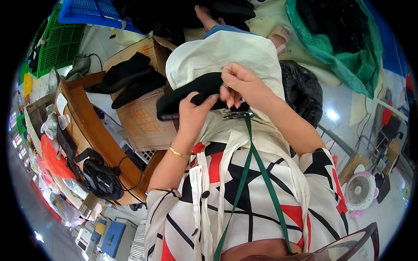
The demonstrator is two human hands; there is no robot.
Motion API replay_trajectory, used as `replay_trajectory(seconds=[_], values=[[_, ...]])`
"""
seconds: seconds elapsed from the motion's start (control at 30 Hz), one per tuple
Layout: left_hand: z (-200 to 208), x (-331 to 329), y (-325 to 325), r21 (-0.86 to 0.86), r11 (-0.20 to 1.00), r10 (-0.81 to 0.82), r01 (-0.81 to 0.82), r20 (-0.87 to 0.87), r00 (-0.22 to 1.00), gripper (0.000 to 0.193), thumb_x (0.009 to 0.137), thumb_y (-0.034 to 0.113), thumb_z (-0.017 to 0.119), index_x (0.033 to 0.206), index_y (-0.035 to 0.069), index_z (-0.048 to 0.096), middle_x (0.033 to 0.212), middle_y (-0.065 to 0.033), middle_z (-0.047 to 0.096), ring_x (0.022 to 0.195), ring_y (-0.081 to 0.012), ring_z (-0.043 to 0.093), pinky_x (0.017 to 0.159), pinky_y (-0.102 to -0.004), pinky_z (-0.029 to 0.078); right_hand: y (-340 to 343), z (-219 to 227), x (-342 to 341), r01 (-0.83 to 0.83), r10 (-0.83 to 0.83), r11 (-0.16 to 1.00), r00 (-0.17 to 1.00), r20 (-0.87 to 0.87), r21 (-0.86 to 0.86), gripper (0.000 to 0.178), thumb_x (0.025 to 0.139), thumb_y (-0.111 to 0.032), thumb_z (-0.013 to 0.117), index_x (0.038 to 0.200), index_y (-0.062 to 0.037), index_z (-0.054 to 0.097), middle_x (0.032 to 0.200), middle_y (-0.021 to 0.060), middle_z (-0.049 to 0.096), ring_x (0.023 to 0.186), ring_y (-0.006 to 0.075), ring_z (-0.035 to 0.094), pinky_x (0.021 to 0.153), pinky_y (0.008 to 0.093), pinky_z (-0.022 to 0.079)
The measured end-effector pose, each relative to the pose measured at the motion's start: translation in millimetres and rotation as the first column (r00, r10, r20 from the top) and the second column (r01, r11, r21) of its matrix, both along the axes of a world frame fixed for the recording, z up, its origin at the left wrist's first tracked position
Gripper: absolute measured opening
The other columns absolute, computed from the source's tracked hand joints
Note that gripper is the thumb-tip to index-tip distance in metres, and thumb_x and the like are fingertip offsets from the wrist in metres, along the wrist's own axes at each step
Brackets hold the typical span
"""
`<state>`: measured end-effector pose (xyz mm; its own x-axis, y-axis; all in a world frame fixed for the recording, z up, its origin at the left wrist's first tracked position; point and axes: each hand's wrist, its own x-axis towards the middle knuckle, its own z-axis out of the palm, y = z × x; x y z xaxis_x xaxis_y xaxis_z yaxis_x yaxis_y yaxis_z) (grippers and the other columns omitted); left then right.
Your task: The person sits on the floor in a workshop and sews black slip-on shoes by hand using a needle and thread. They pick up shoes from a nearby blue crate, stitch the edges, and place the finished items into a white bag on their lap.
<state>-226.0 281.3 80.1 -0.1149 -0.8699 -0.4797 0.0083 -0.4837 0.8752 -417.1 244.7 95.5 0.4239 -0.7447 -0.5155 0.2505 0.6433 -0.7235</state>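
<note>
A long, rounded black cloth piece point(185, 96) lies across my lap, above a cream apron point(217, 52). My left hand point(194, 109) is closed on its lower edge, thumb on top. At the right end my right hand point(240, 85) is closed, its thumb and forefinger pinched at the cloth's edge and the other fingers curled under. Whether a thread is also between those fingertips, I cannot tell. Just below the right hand, small metal thread snips point(237, 115) hang from a green cord point(249, 135) around my neck.
More black cloth pieces point(133, 78) rest on a cardboard box point(146, 126) at my left, beside a brown wooden table point(93, 126). A black plastic bag point(300, 91) and a green sack point(348, 65) of dark goods stand right. Blue basket point(93, 15) far left; fan point(360, 188) lower right.
</note>
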Motion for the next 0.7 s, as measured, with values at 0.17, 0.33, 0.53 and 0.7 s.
replay_trajectory(seconds=[0.17, 0.33, 0.53, 0.7], values=[[17, 0, -39, -0.175, 0.637, -0.493, 0.751, 0.656, 0.571, 0.022, 0.075, 0.017, 0.079, 0.081, -0.001, 0.066, 0.072, -0.0153, 0.059, 0.069, -0.0293, 0.058, 0.066, -0.0363, 0.047, -3, -10, -61, 0.508, -0.507, 0.858, 0.815, 0.281, 0.076, 0.016, 0.1, -0.022, 0.054, 0.088, -0.0115, 0.05, 0.064, -0.0025, 0.047, 0.051, 0.0089, 0.045, 0.063, 0.028, 0.054], [-4, -24, -38, -0.247, 0.398, -0.61, 0.883, 0.648, 0.456, 0.024, 0.075, 0.021, 0.077, 0.089, 0.003, 0.069, 0.081, -0.0141, 0.063, 0.083, -0.0338, 0.058, 0.075, -0.0422, 0.048, 6, -23, -99, 0.863, -0.842, 0.505, 0.487, 0.233, 0.023, 0.01, 0.098, -0.014, 0.057, 0.092, -0.0085, 0.051, 0.072, 0.0011, 0.052, 0.062, 0.0122, 0.05, 0.088, 0.0404, 0.055], [7, -32, -16, -0.453, 0.671, -0.23, 0.587, 0.625, 0.746, 0.023, 0.085, 0.021, 0.073, 0.097, 0.003, 0.065, 0.075, -0.0118, 0.062, 0.078, -0.0311, 0.058, 0.068, -0.0369, 0.048, 38, -52, -95, 0.781, -0.848, 0.497, 0.529, -0.023, -0.379, 0.009, 0.099, -0.012, 0.056, 0.101, -0.0045, 0.053, 0.084, 0.0024, 0.057, 0.071, 0.0094, 0.053, 0.076, 0.028, 0.05], [-7, -40, 6, -0.134, 0.858, -0.397, 0.496, 0.439, 0.806, 0.033, 0.092, 0.032, 0.066, 0.095, -0.001, 0.061, 0.068, -0.0162, 0.059, 0.06, -0.0314, 0.056, 0.058, -0.035, 0.046, 45, -46, -89, 0.589, -0.795, 0.549, 0.587, -0.154, -0.593, 0.01, 0.098, -0.011, 0.059, 0.102, -0.0029, 0.054, 0.082, -0.001, 0.055, 0.072, 0.0065, 0.052, 0.068, 0.0209, 0.045]])
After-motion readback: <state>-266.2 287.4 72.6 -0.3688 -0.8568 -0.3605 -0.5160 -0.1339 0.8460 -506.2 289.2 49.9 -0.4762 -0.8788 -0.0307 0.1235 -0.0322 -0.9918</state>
